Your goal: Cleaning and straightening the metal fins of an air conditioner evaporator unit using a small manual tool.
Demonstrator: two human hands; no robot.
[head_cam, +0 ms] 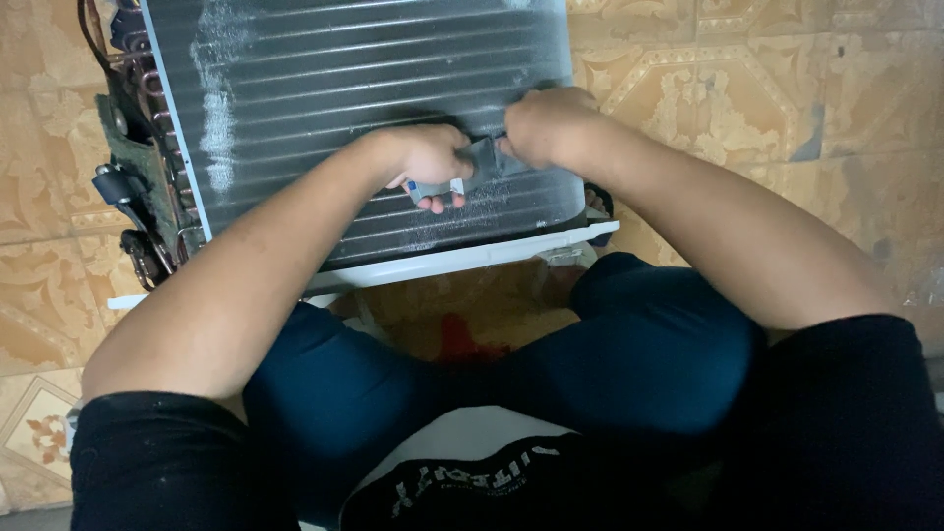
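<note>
At the far left, the copper tubes and bends point(147, 167) of the finned coil point(374, 108) stand exposed at its edge, so it seems wise to keep elbows and knees clear of them while working. White dust streaks point(218, 108) run down the dark fins near that side, and more pale residue lies lower down, just by the hands. The left hand point(428, 162) grips the small grey tool point(472, 167) with its fingers curled shut on it, fingertips showing beneath; the tool lies flat against the fin face, low on the coil and just above the white frame rail point(462, 261). To do this well, the tool should probably travel along the fin lines, with light and even pressure, since thin fins likely bend easily. The right hand point(551, 123) is closed in a fist on the tool's other end, fingers together, steadying it. Both hands pulling in the same line should keep it from twisting. The coil leans on the patterned tiled floor point(787, 98) in front of the person's knees.
</note>
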